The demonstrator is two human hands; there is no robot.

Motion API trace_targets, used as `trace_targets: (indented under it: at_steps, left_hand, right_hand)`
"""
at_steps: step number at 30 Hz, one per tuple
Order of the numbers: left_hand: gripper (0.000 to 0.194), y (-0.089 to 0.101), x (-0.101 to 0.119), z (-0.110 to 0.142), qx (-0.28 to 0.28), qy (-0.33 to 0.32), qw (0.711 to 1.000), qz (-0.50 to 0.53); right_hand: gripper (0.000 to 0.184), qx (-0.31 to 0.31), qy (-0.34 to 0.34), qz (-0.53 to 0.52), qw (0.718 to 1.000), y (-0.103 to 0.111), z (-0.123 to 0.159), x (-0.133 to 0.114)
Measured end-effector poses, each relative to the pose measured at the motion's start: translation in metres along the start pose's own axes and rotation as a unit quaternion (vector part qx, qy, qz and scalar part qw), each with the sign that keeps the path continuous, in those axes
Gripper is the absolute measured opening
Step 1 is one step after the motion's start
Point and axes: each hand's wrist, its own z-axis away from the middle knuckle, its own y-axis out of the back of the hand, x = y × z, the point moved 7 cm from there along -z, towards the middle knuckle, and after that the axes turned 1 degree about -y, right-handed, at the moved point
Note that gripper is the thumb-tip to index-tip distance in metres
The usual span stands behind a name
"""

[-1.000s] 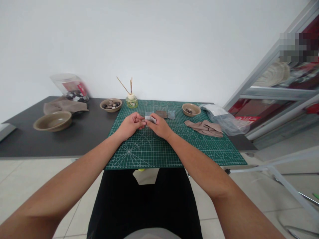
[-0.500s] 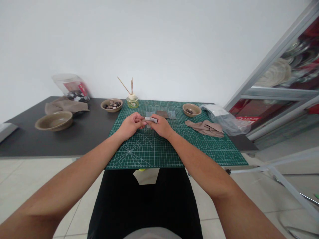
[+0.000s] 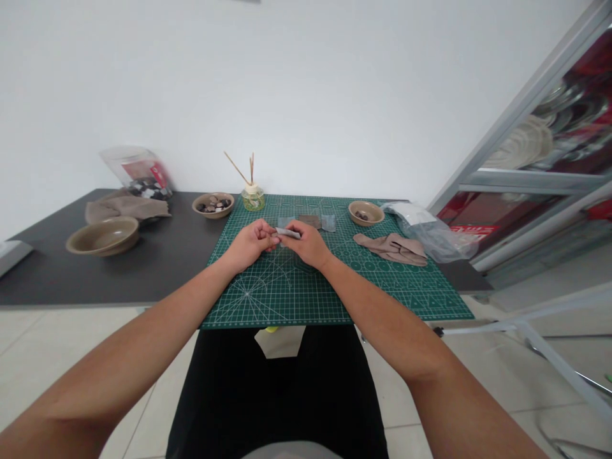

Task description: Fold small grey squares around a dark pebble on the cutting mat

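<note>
Between my hands is a small, pale grey flat piece [image 3: 289,233], perhaps a packet or folded strip; its exact kind is too small to tell. My right hand [image 3: 310,245] is closed round its right end, with the thumb along the near side. At the left end, my left hand [image 3: 252,245] is closed in a pinch with fingertips touching it. Just behind the hands, a brown block [image 3: 310,221] lies on a translucent bluish wrapper [image 3: 328,222], partly hidden by my right hand. All this is over a green cutting mat [image 3: 287,299].
A bowl with dark and light pieces [image 3: 213,205] and a reed diffuser [image 3: 253,197] stand at the back left. Further left are a larger bowl [image 3: 102,237], a brown cloth [image 3: 127,207] and a clear container [image 3: 136,172]. Rightward: a small bowl [image 3: 366,213], another cloth [image 3: 392,247], a plastic bag [image 3: 430,233].
The pale piece has tilted slightly between my fingers, showing a narrower, greyer face. Both hands keep nearly the same place and grip. The whole view has shifted slightly.
</note>
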Motion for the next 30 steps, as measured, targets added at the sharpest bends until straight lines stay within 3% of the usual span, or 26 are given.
trace_targets:
  at_steps: [30]
  left_hand:
    - [0.036,0.001,0.0007,0.0005,0.006,0.002,1.0,-0.01]
  right_hand:
    - [0.027,0.006,-0.002,-0.022,1.0,-0.0005,-0.0006,0.0006]
